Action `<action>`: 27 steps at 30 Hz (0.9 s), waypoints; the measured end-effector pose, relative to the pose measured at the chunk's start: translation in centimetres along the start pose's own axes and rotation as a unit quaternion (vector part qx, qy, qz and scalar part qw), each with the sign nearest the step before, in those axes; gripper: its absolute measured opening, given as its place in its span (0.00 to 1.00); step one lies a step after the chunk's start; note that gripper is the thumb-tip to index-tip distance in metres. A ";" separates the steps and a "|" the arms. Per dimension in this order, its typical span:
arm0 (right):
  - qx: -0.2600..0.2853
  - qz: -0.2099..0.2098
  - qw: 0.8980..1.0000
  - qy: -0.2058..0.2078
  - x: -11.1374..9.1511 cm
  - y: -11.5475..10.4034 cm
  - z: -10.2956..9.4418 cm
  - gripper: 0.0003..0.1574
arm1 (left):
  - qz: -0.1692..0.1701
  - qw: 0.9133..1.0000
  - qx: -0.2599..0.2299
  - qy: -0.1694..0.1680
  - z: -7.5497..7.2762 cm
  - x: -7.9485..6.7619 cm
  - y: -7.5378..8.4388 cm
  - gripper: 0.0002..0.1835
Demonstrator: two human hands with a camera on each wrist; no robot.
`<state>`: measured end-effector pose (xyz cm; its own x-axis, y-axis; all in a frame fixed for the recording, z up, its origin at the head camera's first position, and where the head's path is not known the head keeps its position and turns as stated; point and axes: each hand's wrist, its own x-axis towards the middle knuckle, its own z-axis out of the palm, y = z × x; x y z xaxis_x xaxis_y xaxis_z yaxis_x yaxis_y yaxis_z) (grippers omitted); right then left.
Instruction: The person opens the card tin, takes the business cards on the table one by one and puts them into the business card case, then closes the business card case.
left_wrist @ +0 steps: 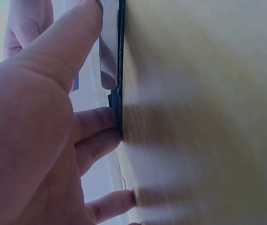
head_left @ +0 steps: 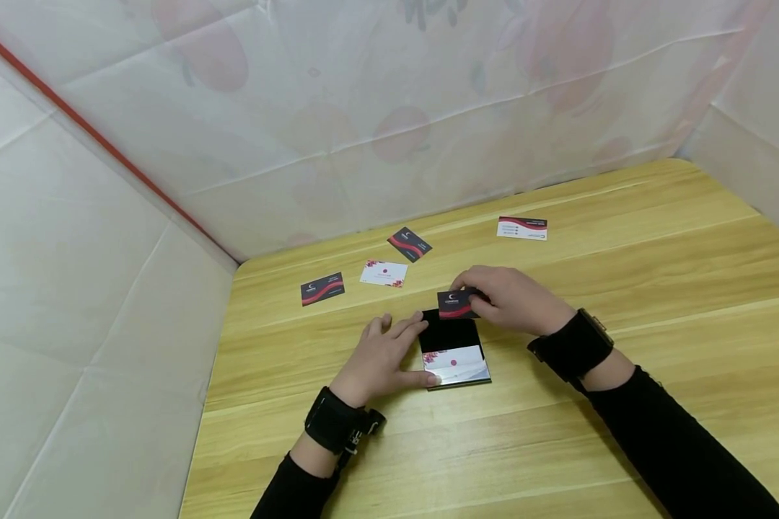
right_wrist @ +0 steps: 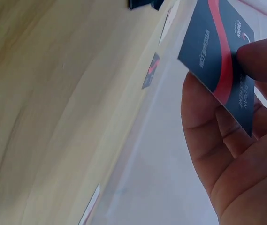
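Card (head_left: 453,305) pinched in right hand (head_left: 522,299), near left hand (head_left: 378,358).

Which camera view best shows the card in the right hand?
The right wrist view: the card is large there, its red stripe and lettering clear. The head view shows it small, partly covered by the right hand; the left wrist view, at most a sliver.

On the yellow wood-grain tabletop (head_left: 662,288), room lay between the right hand (head_left: 516,299) and the white-red-black rectangular card (head_left: 522,229) beyond it; the left hand (head_left: 379,353) blocked the left side of the black rectangular holder (head_left: 451,335); white patterned sheeting (head_left: 363,166) closed the rear.
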<state>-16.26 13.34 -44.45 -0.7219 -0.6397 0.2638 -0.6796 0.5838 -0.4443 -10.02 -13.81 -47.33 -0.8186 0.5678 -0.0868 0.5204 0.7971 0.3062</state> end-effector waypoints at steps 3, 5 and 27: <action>0.007 -0.002 1.000 -0.009 0.1 -0.4 0.4 0.15 | -0.002 1.000 -0.001 -0.001 0.0 0.0 0.0 0.52; 0.009 -0.002 1.000 -0.016 0.1 -0.5 0.9 0.15 | -0.002 1.000 0.000 -0.001 -0.1 0.0 0.0 0.52; 0.007 -0.008 0.997 -0.070 0.2 -1.7 2.5 0.15 | 0.006 1.000 0.015 0.005 0.0 0.0 0.0 0.52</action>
<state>-14.92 10.92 -45.79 -0.6854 -0.7127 0.1493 -0.6878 0.5663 -0.4540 -10.07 -13.80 -47.31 -0.8146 0.5753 -0.0737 0.5372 0.7963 0.2780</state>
